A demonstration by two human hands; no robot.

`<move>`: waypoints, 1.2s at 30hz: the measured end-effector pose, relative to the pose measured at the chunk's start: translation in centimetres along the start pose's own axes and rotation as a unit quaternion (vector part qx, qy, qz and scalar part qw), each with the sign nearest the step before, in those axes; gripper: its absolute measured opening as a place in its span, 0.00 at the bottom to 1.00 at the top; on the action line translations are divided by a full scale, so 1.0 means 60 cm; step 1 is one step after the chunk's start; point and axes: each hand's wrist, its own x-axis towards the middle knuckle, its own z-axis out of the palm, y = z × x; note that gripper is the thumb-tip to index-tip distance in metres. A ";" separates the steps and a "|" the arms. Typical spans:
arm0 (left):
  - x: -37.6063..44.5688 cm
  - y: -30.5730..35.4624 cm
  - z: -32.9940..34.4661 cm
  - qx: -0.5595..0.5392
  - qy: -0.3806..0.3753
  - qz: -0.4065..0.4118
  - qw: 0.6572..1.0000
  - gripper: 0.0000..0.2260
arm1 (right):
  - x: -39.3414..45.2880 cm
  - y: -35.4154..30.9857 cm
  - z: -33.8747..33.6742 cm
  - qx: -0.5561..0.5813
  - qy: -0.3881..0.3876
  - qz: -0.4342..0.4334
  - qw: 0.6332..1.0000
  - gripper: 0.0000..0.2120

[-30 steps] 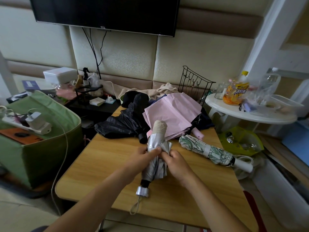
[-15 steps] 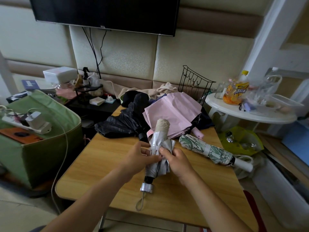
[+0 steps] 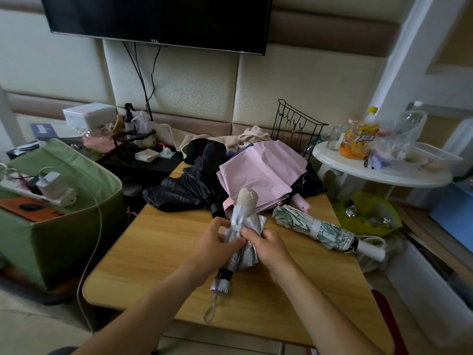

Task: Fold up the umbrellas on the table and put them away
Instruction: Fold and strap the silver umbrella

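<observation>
Both hands, left hand [image 3: 213, 239] and right hand [image 3: 268, 245], fingers pinched around the silver umbrella [image 3: 243, 231] over the table [image 3: 153, 252]

Shiny silver cloth with a metallic sheen on the silver umbrella [image 3: 243, 242] at frame centre, glossy chrome-look plastic on its handle [image 3: 221, 286], smooth light wood grain on the table [image 3: 153, 257], matt pink fabric on the pink umbrella [image 3: 261, 172] above, crinkled black cloth on the black umbrella [image 3: 184, 190].
</observation>
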 end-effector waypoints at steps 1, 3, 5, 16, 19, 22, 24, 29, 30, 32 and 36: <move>0.002 0.000 -0.002 0.000 0.003 -0.002 1.000 0.14 | 0.000 -0.001 -0.002 -0.005 -0.006 0.002 1.000 0.09; 0.007 0.003 -0.006 -0.004 0.013 -0.007 1.000 0.14 | -0.001 -0.008 -0.009 -0.011 -0.019 0.013 1.000 0.10; 0.013 0.007 -0.009 -0.004 0.020 -0.014 1.000 0.14 | -0.002 -0.011 -0.015 -0.018 -0.016 0.030 0.999 0.10; 0.009 0.002 -0.005 -0.014 0.020 -0.017 1.000 0.16 | -0.004 -0.012 -0.031 -0.096 0.014 0.057 0.994 0.09; 0.008 0.000 -0.001 -0.008 0.020 -0.013 1.000 0.16 | -0.004 -0.013 -0.028 -0.064 0.006 0.054 0.996 0.08; 0.010 -0.001 0.001 -0.002 0.024 -0.012 1.000 0.15 | -0.001 -0.013 -0.029 -0.067 0.020 0.052 0.996 0.09; 0.011 0.000 0.001 -0.008 0.031 -0.019 0.999 0.15 | 0.001 -0.008 -0.029 -0.071 0.026 0.061 0.995 0.11; 0.016 0.004 -0.007 0.009 0.058 -0.015 0.998 0.13 | 0.005 -0.005 -0.032 -0.120 0.083 0.077 0.986 0.21; 0.015 0.005 -0.008 0.011 0.059 -0.015 0.998 0.13 | 0.006 -0.005 -0.033 -0.152 0.120 0.059 0.979 0.20; 0.013 0.004 -0.011 0.020 0.057 -0.009 0.998 0.13 | 0.010 -0.005 -0.036 -0.218 0.216 -0.009 0.952 0.15; 0.011 -0.001 -0.011 0.055 0.069 0.008 0.996 0.12 | 0.008 -0.021 -0.041 -0.138 0.246 -0.189 0.941 0.04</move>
